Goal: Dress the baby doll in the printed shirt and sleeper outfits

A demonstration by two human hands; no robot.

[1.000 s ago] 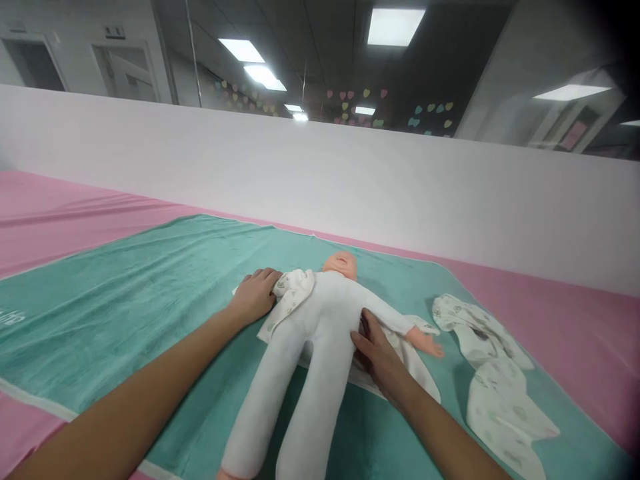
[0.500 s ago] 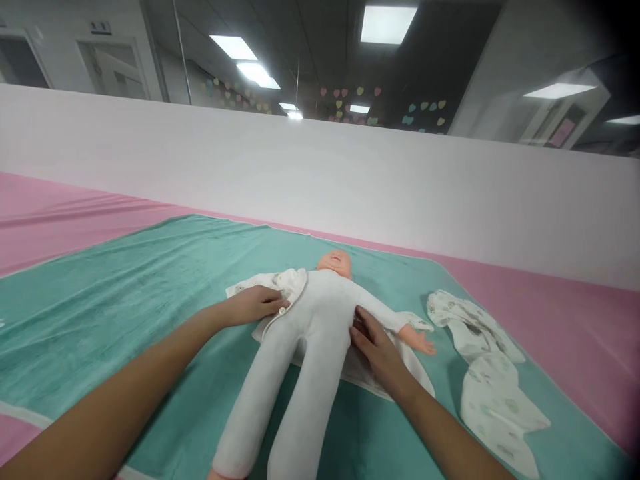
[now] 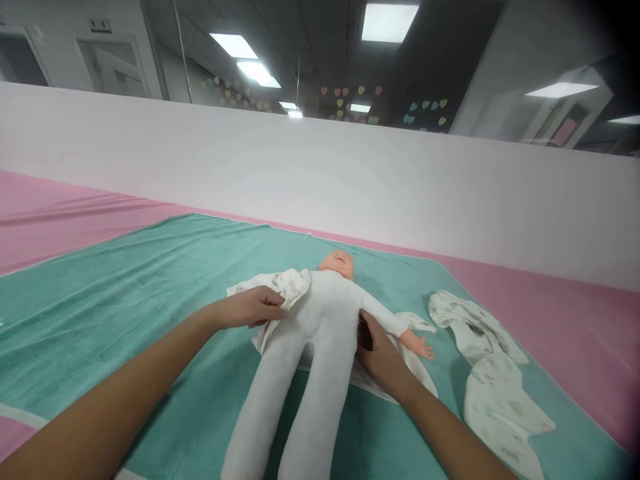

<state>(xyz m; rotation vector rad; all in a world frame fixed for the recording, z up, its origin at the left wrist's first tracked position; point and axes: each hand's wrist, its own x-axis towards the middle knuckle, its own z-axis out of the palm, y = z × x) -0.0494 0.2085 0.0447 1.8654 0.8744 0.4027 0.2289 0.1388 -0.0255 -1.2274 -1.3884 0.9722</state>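
Note:
A baby doll (image 3: 320,333) with a white cloth body lies on its back, head away from me. A white printed baby shirt (image 3: 295,285) covers its arm on the left side and runs beneath its back, spreading out on the right. My left hand (image 3: 255,307) pinches the shirt's front edge beside the doll's waist. Against the doll's other side rests my right hand (image 3: 377,350), its fingers curled and the tips hidden at the body's edge. Whether those fingers hold cloth cannot be seen. The doll's bare hand (image 3: 417,343) lies to the right.
White printed baby clothes (image 3: 495,380) lie crumpled at the right. Beneath everything is a green blanket (image 3: 125,287) on a pink mat (image 3: 565,320). A white wall (image 3: 300,180) with a mirror (image 3: 325,60) above it stands behind.
The doll's body and legs have shifted slightly right. My right fingers have slid from its front to its side and curl more. My left hand still pinches the shirt edge.

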